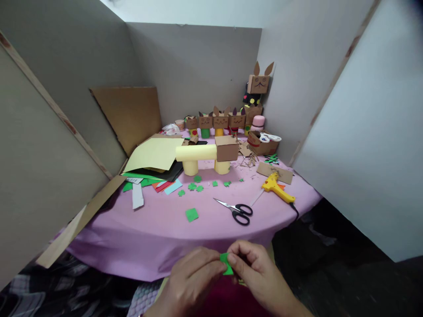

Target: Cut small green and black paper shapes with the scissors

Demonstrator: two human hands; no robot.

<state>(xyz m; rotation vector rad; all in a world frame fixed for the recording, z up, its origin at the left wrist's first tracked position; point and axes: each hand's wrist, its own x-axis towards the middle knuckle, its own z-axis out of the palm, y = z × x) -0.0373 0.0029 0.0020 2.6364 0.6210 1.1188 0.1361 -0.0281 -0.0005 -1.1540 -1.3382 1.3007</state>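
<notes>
A small piece of green paper (226,263) is pinched between my two hands, low in the view and in front of the table edge. My left hand (196,275) grips its left side, and my right hand (253,266) holds its upper right corner with thumb and forefinger. Black-handled scissors (238,212) lie on the table beyond my hands, slightly spread. To their left rests a green paper square (191,215). Several green clover-shaped cutouts (192,186) are scattered farther back. Behind them stands a yellow paper-tube figure (198,153) with a brown cardboard box (226,148) at its right end.
A yellow glue gun (277,187) lies at the right by a cardboard strip (274,173). Stacked paper sheets (153,154) cover the left side. Box-headed cat figures (220,119) stand at the back, near a cardboard box (261,144) holding white scissors (270,137). Grey panels surround the table.
</notes>
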